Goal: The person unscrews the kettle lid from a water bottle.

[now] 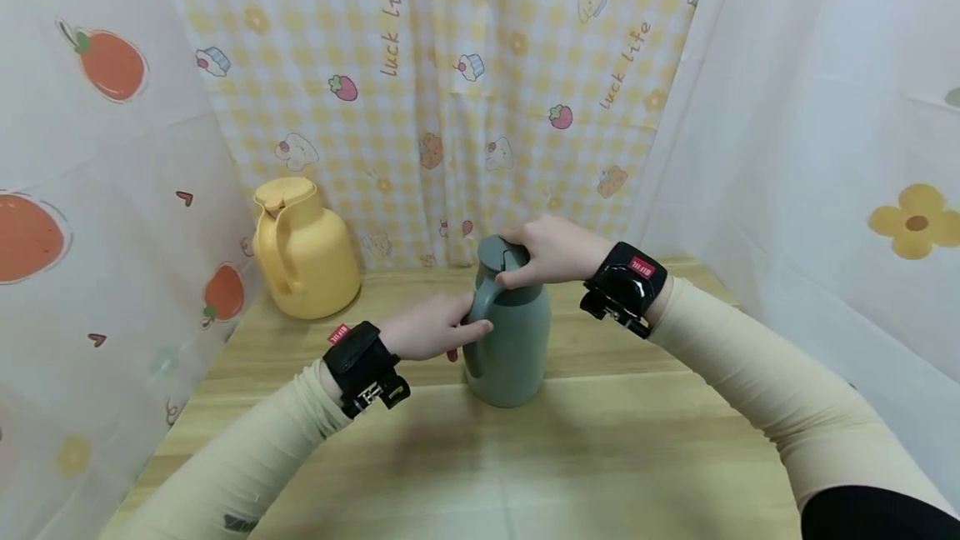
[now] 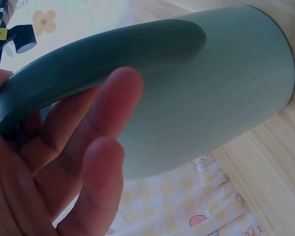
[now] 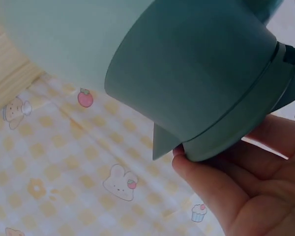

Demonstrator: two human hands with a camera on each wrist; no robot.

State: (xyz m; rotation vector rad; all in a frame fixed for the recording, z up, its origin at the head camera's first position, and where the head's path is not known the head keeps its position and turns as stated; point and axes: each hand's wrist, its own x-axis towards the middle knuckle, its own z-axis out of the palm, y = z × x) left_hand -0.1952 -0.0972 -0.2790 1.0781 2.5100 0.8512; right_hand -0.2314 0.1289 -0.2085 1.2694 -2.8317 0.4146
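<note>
A sage-green thermos jug (image 1: 512,357) stands upright on the wooden table, its darker handle (image 1: 483,298) turned toward the left. My left hand (image 1: 427,327) holds that handle from the left. In the left wrist view some fingers go through the handle (image 2: 103,54), while two fingertips stand off the body. From the right, my right hand (image 1: 555,250) grips the round lid (image 1: 492,253) at the top. The right wrist view shows fingers curled at the rim of the lid (image 3: 236,132), near the pointed spout (image 3: 163,141). The lid sits on the neck.
A yellow jug (image 1: 318,265) of similar shape stands at the back left of the table (image 1: 600,440). Behind the table hangs a yellow checked curtain (image 1: 450,107). White printed curtains (image 1: 810,148) close off both sides.
</note>
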